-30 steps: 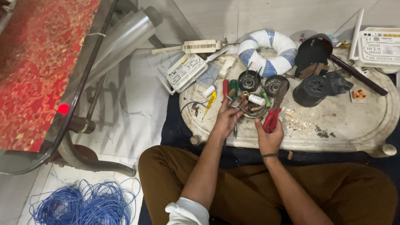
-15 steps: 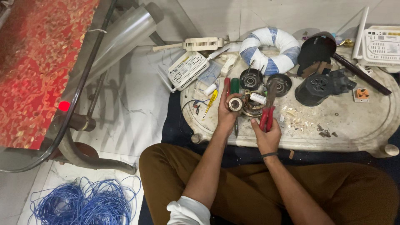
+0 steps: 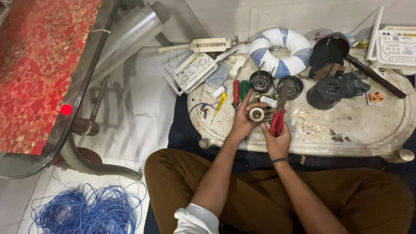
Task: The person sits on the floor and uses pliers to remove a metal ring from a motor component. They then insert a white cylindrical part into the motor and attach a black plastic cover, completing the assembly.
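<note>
Down at the near edge of the pale oval worktop point(image 3: 346, 130), our left hand point(image 3: 242, 123) curls around a small round part with a pale ring face point(image 3: 256, 114), fingers closed on its rim, holding it just above the worktop. Our right hand point(image 3: 277, 138) is closed around red-handled pliers point(image 3: 277, 121), whose nose points up toward the part. The part looks like stiff metal, compact and probably fairly heavy for its bulk, so we judge the rim to be the safest grip; any fine wires on it would be fragile. Red and green screwdrivers point(image 3: 236, 91) lie just beyond, and blue wire coils point(image 3: 86, 212) sit on the floor.
</note>
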